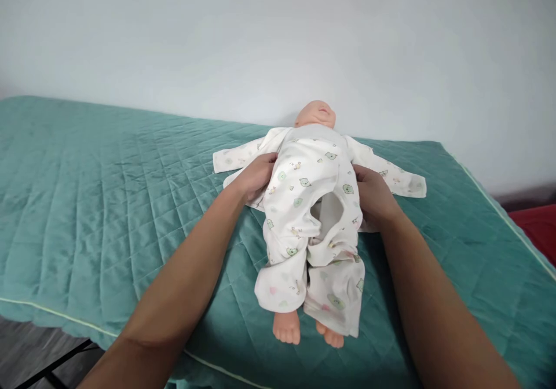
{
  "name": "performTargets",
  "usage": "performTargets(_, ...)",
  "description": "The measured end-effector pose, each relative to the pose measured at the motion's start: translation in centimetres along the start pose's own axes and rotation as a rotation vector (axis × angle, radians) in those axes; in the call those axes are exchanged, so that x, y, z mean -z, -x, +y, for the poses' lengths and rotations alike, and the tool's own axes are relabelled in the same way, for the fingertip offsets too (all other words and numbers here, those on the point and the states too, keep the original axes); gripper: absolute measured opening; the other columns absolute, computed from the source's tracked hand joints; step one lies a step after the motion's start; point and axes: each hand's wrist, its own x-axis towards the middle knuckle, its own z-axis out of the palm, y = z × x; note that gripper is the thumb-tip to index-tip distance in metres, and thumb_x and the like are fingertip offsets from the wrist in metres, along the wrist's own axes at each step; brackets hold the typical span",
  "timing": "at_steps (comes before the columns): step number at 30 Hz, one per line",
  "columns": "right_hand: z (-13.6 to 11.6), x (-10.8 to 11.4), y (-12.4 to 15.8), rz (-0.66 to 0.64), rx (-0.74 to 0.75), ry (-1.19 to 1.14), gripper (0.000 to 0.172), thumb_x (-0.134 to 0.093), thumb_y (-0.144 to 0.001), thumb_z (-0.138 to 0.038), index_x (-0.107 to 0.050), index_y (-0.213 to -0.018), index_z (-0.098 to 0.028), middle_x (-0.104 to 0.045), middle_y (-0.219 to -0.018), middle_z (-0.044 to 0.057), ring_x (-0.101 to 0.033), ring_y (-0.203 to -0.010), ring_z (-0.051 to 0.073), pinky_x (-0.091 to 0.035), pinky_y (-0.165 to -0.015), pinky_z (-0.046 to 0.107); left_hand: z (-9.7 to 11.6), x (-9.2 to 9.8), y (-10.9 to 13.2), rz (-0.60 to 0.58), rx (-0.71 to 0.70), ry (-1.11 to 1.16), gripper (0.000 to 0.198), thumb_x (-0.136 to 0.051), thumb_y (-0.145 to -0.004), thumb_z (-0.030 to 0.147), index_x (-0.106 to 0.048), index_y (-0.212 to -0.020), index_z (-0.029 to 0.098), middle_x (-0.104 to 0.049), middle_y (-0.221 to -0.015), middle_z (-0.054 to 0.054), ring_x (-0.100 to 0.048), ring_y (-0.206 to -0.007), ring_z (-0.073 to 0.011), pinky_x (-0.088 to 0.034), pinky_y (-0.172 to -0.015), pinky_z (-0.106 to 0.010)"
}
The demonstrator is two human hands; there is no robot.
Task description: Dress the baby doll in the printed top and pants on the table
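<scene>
A baby doll lies on its back with its feet towards me. It wears white patterned baby trousers, pulled high over the chest, with an opening at the crotch. Under them is a matching long-sleeved top, its sleeves spread to both sides. My left hand is closed at the left edge of the trousers, thumb uppermost. On the opposite side my right hand grips the trousers' right edge, its fingertips mostly hidden against the cloth. Both bare feet stick out of the trouser legs.
A green quilted cover with light piping lies over the table or bed. A pale wall rises behind the doll's head. Something red stands beyond the right edge. Dark metal legs and grey floor show at lower left.
</scene>
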Motion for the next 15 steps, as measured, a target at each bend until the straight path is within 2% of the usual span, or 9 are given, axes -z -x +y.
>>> performTargets(4, -0.2, -0.6, 0.1, 0.021, -0.082, -0.267, 0.023, -0.083, -0.066, -0.029, -0.075, -0.087, -0.023, -0.076, -0.079, 0.003, -0.071, -0.075, 0.026, -0.057, -0.066, 0.038, 0.6, -0.7, 0.1, 0.094, 0.041, 0.129, 0.021, -0.060, -0.079, 0.014, -0.073, -0.095, 0.018, -0.076, -0.090, -0.007, -0.072, -0.093, -0.0264, -0.058, -0.083, -0.041)
performTargets(9, -0.4, 0.0, -0.3, -0.017, -0.124, -0.374, 0.015, -0.078, -0.065, -0.023, -0.073, -0.079, -0.025, -0.075, -0.077, 0.004, -0.072, -0.079, 0.027, -0.061, -0.073, 0.042, 1.1, -0.8, 0.1, 0.142, 0.125, 0.177, 0.016, -0.055, -0.089, 0.021, -0.070, -0.081, 0.018, -0.073, -0.081, -0.006, -0.072, -0.095, -0.0267, -0.058, -0.087, -0.043)
performTargets(15, -0.1, 0.7, -0.6, -0.049, -0.103, -0.305, 0.009, -0.074, -0.068, -0.024, -0.067, -0.072, -0.027, -0.072, -0.074, 0.004, -0.070, -0.084, 0.030, -0.059, -0.074, 0.044, 0.4, -0.5, -0.3, 0.008, 0.131, 0.299, 0.013, -0.061, -0.084, 0.021, -0.071, -0.088, 0.015, -0.075, -0.087, -0.010, -0.073, -0.093, -0.0293, -0.058, -0.090, -0.050)
